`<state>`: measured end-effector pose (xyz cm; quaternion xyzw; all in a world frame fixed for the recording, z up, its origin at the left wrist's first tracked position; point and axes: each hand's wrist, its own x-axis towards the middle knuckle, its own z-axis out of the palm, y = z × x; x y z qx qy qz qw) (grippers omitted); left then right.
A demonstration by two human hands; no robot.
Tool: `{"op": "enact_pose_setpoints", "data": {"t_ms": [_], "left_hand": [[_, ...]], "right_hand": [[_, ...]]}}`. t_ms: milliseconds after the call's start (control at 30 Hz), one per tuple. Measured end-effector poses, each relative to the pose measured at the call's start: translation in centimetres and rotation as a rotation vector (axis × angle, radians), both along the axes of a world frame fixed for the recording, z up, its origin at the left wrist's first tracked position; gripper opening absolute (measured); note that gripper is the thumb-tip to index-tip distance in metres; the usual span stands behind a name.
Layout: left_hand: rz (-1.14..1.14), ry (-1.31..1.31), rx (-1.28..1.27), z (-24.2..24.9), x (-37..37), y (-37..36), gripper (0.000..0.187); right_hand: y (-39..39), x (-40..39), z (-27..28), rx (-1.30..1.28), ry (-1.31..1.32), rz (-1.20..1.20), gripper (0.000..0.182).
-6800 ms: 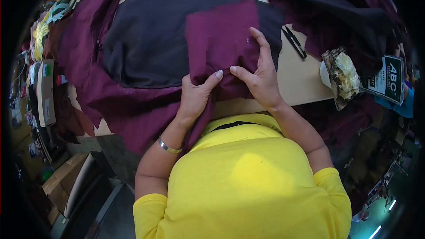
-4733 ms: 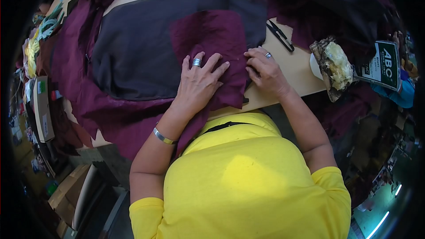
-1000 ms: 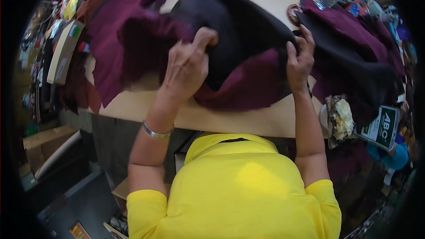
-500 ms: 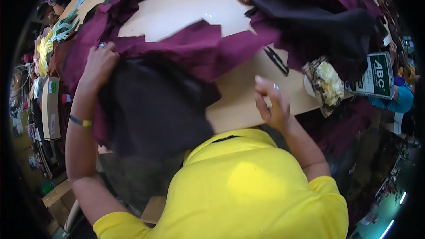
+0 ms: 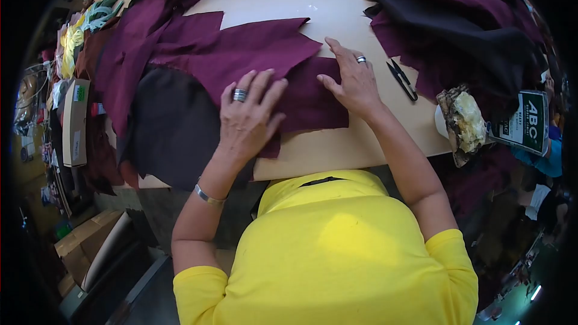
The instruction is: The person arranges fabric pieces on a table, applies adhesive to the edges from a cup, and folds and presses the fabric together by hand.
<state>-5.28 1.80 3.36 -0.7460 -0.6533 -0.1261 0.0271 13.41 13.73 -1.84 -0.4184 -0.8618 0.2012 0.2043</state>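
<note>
Maroon fabric (image 5: pixel 259 45) lies spread over the table in front of me, with a dark, nearly black fabric piece (image 5: pixel 174 126) at its left that hangs over the near edge. My left hand (image 5: pixel 250 111) rests on the maroon fabric, palm down with fingers apart. At the fabric's right end is my right hand (image 5: pixel 354 79), its thumb and fingers spread, the thumb over the cloth. Neither hand grips anything. A pair of black thread snips (image 5: pixel 401 79) lies on the table just right of my right hand.
A heap of maroon and dark cloth (image 5: pixel 451 30) covers the table's right side. Near the right edge stand a rough lump with a pale yellow inside (image 5: pixel 466 121) and a green box marked ABC (image 5: pixel 530 121). A long cardboard box (image 5: pixel 76 123) is at the left. Another person's arm shows far left.
My left hand has let go of the cloth at the left and moved right onto its middle. My right hand has moved forward and opened. The maroon fabric now lies flatter.
</note>
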Motion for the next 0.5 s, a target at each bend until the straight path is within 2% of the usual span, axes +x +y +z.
{"op": "enact_pose_setpoints", "data": {"t_ms": [67,100,167,267,367,433,500], "left_hand": [[0.159,-0.08,0.026,-1.8,-1.9,0.1,0.038],[0.18,-0.173,0.117,-1.5,-2.3,0.3,0.028],[0.241,-0.401,0.205,-1.5,-3.4,0.2,0.023],[0.3,-0.552,0.263,-1.4,-4.1,-0.2,0.017],[0.263,-0.572,0.241,-1.6,-5.2,-0.5,0.016],[0.423,-0.933,0.208,-0.4,-5.4,0.0,0.018],[0.418,-1.237,0.323,0.2,-7.0,0.7,0.021]], "right_hand": [[0.5,-0.2,-0.9,-0.13,-0.047,-0.011,0.072],[0.4,-0.1,-0.9,-0.066,0.005,-0.011,0.072],[-0.1,0.1,-0.5,0.063,0.115,-0.008,0.073],[-2.1,1.2,0.4,0.195,0.232,0.174,0.075],[-5.0,1.5,-0.2,0.184,0.03,0.485,0.073],[-5.7,1.5,-1.3,0.257,-0.028,0.515,0.069],[-5.4,1.4,-3.9,0.384,-0.031,0.496,0.06]]}}
